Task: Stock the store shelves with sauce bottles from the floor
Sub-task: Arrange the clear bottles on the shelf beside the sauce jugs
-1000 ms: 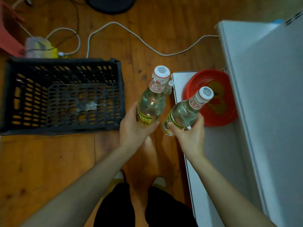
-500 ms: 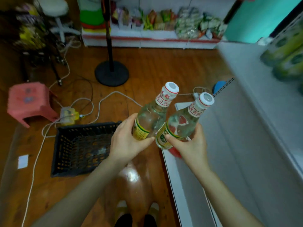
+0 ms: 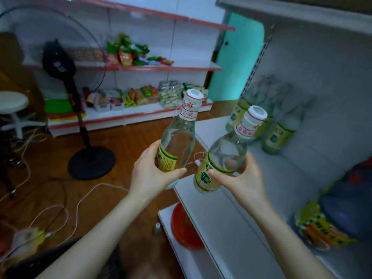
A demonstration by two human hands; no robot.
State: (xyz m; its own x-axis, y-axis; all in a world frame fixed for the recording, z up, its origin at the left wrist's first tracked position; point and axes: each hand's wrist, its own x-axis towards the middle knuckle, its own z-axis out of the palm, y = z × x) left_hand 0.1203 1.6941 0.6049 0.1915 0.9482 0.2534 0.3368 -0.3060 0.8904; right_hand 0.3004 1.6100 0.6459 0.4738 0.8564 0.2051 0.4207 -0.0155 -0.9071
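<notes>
A small shop is shown. White metal shelving [image 3: 161, 68] edged with red strips is set along the far wall and is stocked with rows of bright snack packets [image 3: 141, 96]. On the nearer shelf [image 3: 281, 178], identical yellow-labelled bottles [image 3: 278, 137] are grouped together, and a slotted upright [image 3: 257, 63] is seen beside them. A wooden floor [image 3: 124, 146] is seen below.

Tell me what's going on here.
A person is stocking a store shelf. The left hand grips one clear sauce bottle around its lower body, and the right hand grips a second bottle the same way. Both are held in the air, tilted, near the front edge of the white shelf; neither is set down yet. More bottles of the same kind stand toward the back of that shelf.
</notes>
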